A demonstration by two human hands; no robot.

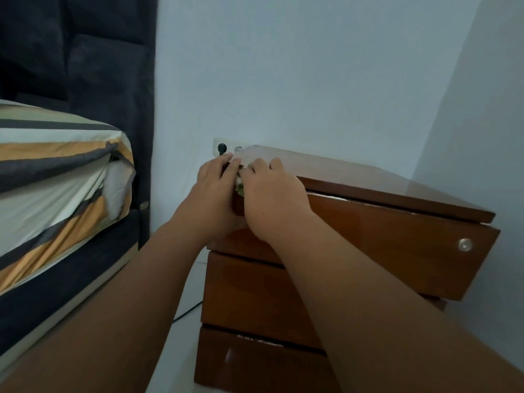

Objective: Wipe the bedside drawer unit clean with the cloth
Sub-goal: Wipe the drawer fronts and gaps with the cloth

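The brown wooden bedside drawer unit stands against the pale wall, with three drawers and a glossy top. Its top drawer sticks out a little and has a round knob. Both hands meet at the unit's near left top corner. My left hand wraps the corner from the left side. My right hand presses on the corner from the front. Between them a small bit of pale greenish cloth shows; most of it is hidden under the fingers. Which hand grips the cloth is not clear.
A bed with a striped sheet and a dark padded headboard stands close on the left. A wall socket sits just behind the unit's corner. A dark cable runs over the white floor between bed and unit.
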